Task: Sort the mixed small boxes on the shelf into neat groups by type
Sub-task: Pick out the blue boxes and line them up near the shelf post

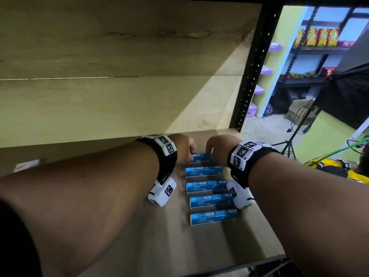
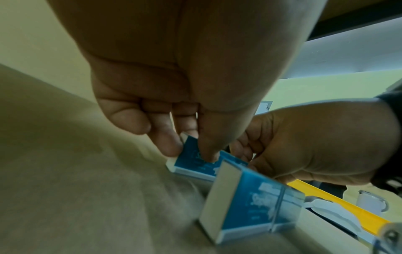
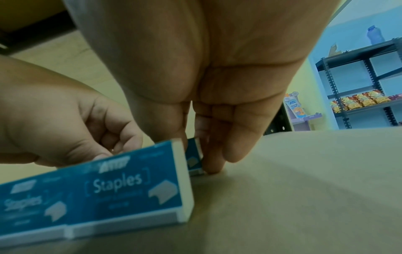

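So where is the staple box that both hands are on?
In the head view the staple box lies farthest back in the row of blue boxes on the shelf, between the left hand and right hand.

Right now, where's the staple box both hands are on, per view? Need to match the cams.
Head: farthest staple box, top of the column, between left hand and right hand.
Left wrist: centre, box pinched under the thumb.
Right wrist: only its end shows, behind the nearer box.
Shared landmark: the nearer box, next row toward the person.
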